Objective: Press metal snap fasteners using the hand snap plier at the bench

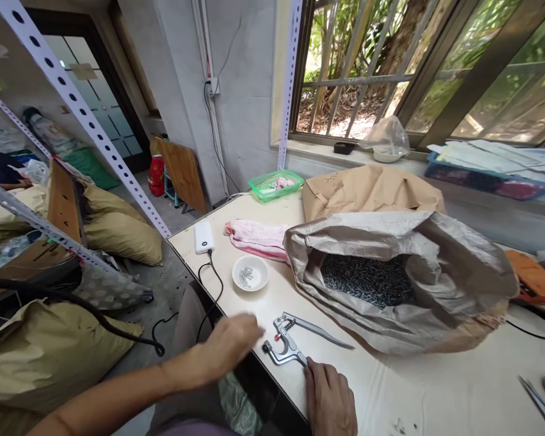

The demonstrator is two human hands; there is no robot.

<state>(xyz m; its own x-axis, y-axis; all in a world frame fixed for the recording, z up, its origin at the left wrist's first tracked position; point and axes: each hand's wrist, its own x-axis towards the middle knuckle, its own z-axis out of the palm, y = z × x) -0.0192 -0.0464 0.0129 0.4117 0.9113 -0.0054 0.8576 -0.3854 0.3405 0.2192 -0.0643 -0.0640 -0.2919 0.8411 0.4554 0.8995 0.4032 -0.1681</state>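
Note:
Grey metal snap pliers (290, 345) lie on the table with their jaws toward the left and their handles spread. Over the end of the lower handle my right hand (330, 396) is closed, resting on the tabletop. My left hand (231, 344) hovers at the table's near edge, left of the jaws, slightly blurred. Its fingers are curled together, and anything in them cannot be made out. Beyond it stands a small white bowl (260, 282) with several small, pale, slender pieces inside.
A large open paper sack (454, 266) of small dark pieces fills the table's right side. A folded pink-white cloth (258, 236), a white power bank (204, 237) with a cable and a green basket (272, 192) stand behind. Scissors (542, 402) lie at far right.

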